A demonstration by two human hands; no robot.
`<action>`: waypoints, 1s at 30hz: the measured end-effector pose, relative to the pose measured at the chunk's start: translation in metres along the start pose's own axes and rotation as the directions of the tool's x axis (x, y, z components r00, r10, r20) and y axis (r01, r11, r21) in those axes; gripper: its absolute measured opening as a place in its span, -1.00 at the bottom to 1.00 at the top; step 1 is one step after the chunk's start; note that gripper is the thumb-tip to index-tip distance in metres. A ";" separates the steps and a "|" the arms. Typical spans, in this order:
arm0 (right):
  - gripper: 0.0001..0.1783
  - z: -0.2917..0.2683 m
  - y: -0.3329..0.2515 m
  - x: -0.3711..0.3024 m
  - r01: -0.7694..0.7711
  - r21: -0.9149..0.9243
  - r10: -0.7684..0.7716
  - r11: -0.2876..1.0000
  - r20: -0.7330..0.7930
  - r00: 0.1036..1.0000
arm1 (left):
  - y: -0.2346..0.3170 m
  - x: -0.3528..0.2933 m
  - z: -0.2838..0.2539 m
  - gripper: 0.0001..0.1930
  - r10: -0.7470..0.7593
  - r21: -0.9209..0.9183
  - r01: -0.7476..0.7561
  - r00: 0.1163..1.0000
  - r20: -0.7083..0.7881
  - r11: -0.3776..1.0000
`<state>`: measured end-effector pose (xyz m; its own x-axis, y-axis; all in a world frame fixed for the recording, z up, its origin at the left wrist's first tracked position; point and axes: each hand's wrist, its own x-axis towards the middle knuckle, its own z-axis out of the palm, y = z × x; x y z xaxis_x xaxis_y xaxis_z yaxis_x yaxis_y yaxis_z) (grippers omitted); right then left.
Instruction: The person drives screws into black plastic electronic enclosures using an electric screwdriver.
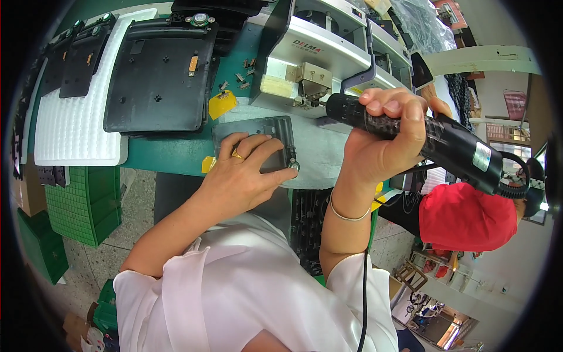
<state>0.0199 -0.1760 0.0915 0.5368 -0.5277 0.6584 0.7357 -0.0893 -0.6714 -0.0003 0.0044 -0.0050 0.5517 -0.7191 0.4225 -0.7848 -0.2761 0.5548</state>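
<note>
In my right hand (390, 132) is a black electric screwdriver (457, 146), its fingers wrapped round the body. The tool lies nearly level, with its nose close to the metal outlet of a grey screw feeder (319, 50). Whether the nose touches the outlet I cannot tell. My left hand (240, 173) rests with spread fingers on a dark plastic panel (275, 126) lying on the table. The thumb reaches the round silver fitting (294, 166) at the panel's corner. Part of the panel is hidden under this hand.
Larger black panels (161, 88) lie at the left on a white foam sheet (76, 132). Small metal parts (240, 77) and yellow tape pieces (223, 104) lie near the feeder. Green crates (82, 202) stand on the floor. A person in red (469, 217) is at the right.
</note>
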 end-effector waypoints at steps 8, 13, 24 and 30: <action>-0.55 0.001 0.009 0.002 -0.028 0.044 0.029 0.999 -0.035 0.999 | -0.003 0.000 0.000 -0.59 0.003 -0.009 -0.003 1.000 -0.004 1.000; -0.55 -0.001 0.009 0.002 -0.001 0.067 0.004 0.998 -0.038 0.999 | -0.003 0.000 -0.001 -0.59 -0.001 -0.022 0.001 1.000 0.007 1.000; -0.55 0.002 0.010 0.006 -0.017 0.076 0.015 0.997 0.018 1.000 | -0.002 0.000 -0.002 -0.59 -0.005 -0.018 0.005 1.000 0.019 1.000; -0.56 -0.002 0.020 0.024 -0.063 0.236 -0.051 0.970 0.449 0.892 | -0.001 0.002 -0.003 -0.61 -0.005 -0.030 0.006 1.000 0.029 1.000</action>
<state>0.0471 -0.1922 0.0933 0.6269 -0.0869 0.7743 0.7768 0.1457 -0.6126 0.0025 0.0053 -0.0032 0.5474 -0.7357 0.3989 -0.7727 -0.2612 0.5786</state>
